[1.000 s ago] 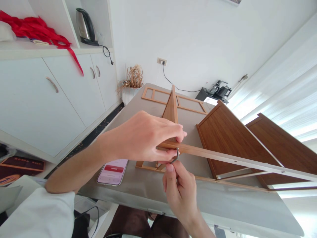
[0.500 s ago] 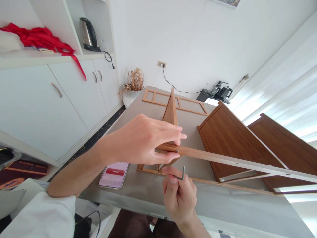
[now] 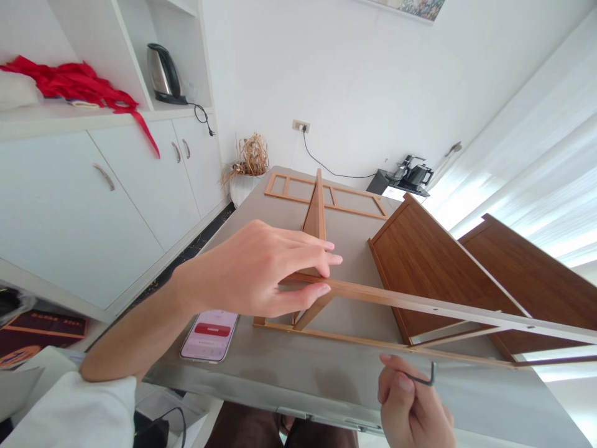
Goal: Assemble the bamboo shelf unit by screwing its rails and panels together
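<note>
My left hand (image 3: 256,267) is closed over the left end of a wooden frame's upper rail (image 3: 392,297), thumb on the near side and fingers across the top. Beneath it stands an upright wooden panel (image 3: 317,208), partly hidden by the fingers. My right hand (image 3: 415,401) grips a small L-shaped hex key (image 3: 433,373), its short end pointing up. That hand hovers near the table's front edge, apart from the frame. Two broader brown boards (image 3: 448,267) stand tilted at the frame's right side.
On the grey table (image 3: 347,367), a phone (image 3: 209,339) with a lit screen lies by my left forearm. A flat slatted wooden frame (image 3: 354,202) lies at the far side. White cabinets with an electric kettle (image 3: 161,74) stand left; a potted dried plant (image 3: 252,158) is behind.
My right hand has moved right and slightly down with the hex key, away from the frame's left end. My left hand keeps its hold on the rail.
</note>
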